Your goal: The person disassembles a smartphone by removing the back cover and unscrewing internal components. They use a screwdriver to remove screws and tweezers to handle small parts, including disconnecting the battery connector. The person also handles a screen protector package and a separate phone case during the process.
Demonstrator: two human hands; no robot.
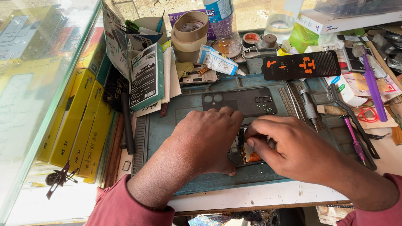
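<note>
Basically opened phone, orange-black insides; both hands' fingers pinching it.

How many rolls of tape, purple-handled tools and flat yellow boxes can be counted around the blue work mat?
Rolls of tape: 3 (two wide brown rolls stacked, one small red roll)
Purple-handled tools: 2 (purple brush, slim purple screwdriver)
Flat yellow boxes stacked on edge under the glass: 4
Total: 9
</note>
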